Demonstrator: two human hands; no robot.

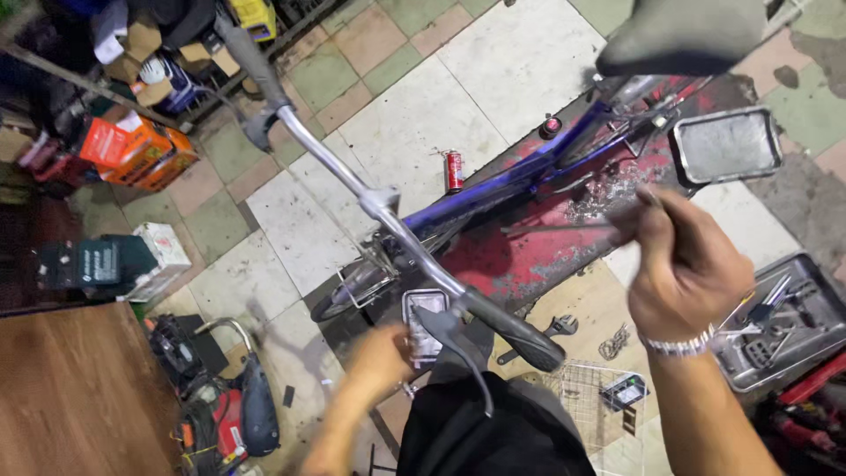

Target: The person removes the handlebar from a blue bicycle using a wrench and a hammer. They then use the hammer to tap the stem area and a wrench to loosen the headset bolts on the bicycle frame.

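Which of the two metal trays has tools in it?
The lower tray at the right edge, beside the right hand's wrist: it holds tools. The upper tray near the saddle looks bare.

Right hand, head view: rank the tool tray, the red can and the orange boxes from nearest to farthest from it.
From the right hand:
1. Tool tray, just to its lower right by the wrist, holding metal tools.
2. Red can, standing on the pale floor tiles to the hand's left, beyond the blue bike frame.
3. Orange boxes, far across at the left edge of the picture.

Bare forearms, silver bracelet [677, 345] — black trousers
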